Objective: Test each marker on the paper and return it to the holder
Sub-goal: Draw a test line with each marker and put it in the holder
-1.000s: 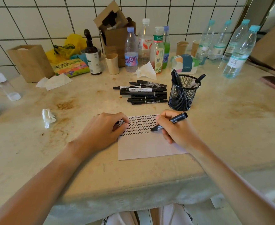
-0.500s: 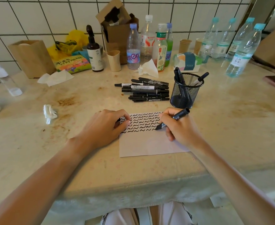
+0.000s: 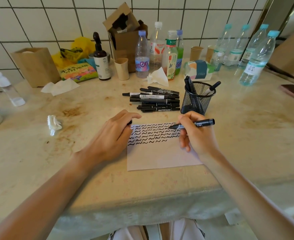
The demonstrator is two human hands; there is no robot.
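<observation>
Pinching a black marker (image 3: pixel 194 125), right hand (image 3: pixel 197 135) has its tip over the paper's (image 3: pixel 160 156) top-right squiggles; left hand (image 3: pixel 111 137) curls round a small dark thing, maybe the cap, mostly hidden, at the paper's left edge. Mesh holder (image 3: pixel 197 99) stands just behind the right hand, marker pile (image 3: pixel 156 99) beside it, bare table (image 3: pixel 246 135) to the right.

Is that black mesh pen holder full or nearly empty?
Nearly empty: the black wire-mesh holder has only a few black markers inside; the rest lie in a pile beside it.

Left hand (image 3: pixel 115 134) curled, palm down, right hand (image 3: pixel 197 135) in pinching grip, forearms converging
</observation>
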